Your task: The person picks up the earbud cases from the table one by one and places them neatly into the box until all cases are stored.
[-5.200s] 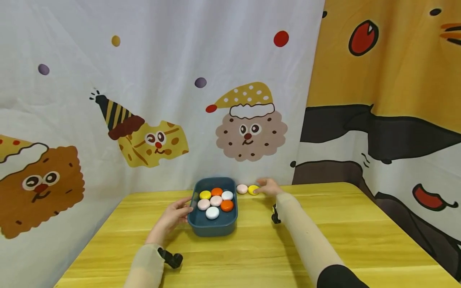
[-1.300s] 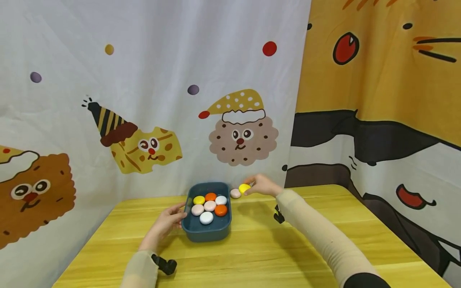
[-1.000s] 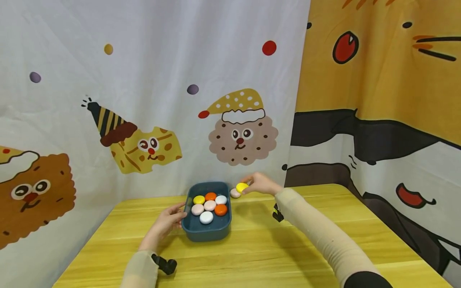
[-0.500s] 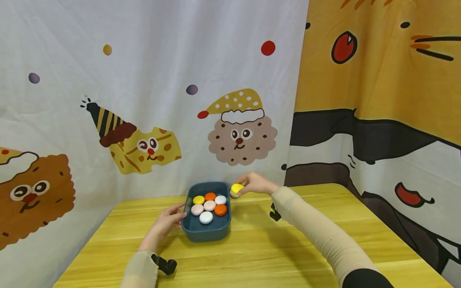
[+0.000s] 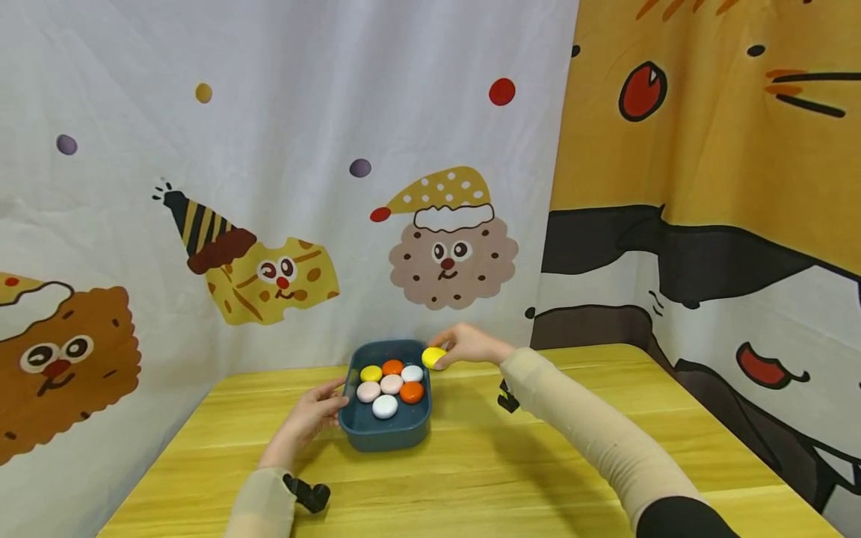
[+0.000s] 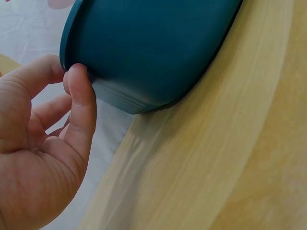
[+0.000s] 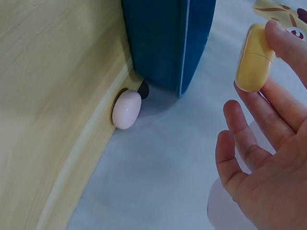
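Note:
A dark blue plastic box (image 5: 383,441) stands on the table, holding several smooth, flattened round discs in yellow, orange, pink and white. My left hand (image 5: 311,415) pinches the box's left rim between thumb and fingers, seen close in the left wrist view (image 6: 43,143). My right hand (image 5: 471,345) holds a yellow disc (image 5: 433,358) by its edge at the box's back right corner, raised off the table. A seam shows on that yellow disc (image 7: 255,57) in the right wrist view. Below it, a pink disc (image 7: 126,110) lies on the table beside the box; the head view hides it.
The wooden table (image 5: 484,463) ends against a white cartoon-printed curtain (image 5: 282,134) just behind the box. An orange and black printed cloth (image 5: 726,164) hangs on the right. A dark wrist mount (image 5: 306,494) sits on my left sleeve.
My right hand has picked the yellow disc up from the table and carried it left, over the pink disc, to the box's right rim. The left hand has kept its hold.

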`<state>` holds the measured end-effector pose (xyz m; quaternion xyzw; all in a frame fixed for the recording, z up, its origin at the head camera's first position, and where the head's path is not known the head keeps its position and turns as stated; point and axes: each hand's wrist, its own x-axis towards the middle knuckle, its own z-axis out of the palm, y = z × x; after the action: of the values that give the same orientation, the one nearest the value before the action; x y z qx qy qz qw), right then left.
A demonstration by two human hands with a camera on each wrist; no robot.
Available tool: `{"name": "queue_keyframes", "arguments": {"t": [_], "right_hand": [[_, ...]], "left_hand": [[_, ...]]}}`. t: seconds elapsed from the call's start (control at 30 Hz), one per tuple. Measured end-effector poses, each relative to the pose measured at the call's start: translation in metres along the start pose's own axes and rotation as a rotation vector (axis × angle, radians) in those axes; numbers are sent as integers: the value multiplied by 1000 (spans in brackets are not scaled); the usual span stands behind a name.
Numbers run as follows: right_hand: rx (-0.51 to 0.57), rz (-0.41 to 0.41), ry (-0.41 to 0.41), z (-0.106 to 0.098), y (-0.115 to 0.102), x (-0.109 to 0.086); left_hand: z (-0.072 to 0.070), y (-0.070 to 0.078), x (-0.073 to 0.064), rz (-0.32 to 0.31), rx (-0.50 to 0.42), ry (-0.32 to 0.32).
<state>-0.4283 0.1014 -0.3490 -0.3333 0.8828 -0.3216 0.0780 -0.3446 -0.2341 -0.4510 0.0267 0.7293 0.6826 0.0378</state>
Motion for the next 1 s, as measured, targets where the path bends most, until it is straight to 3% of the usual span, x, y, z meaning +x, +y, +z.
{"name": "queue_keyframes", "arguments": {"t": [0.2, 1.0], "right_hand": [[-29, -14, -34, 2, -6, 9], [-98, -87, -211, 27, -24, 19]], "left_hand": [[2, -1, 1, -10, 0, 24], [-3, 1, 2, 3, 16, -29]]}}
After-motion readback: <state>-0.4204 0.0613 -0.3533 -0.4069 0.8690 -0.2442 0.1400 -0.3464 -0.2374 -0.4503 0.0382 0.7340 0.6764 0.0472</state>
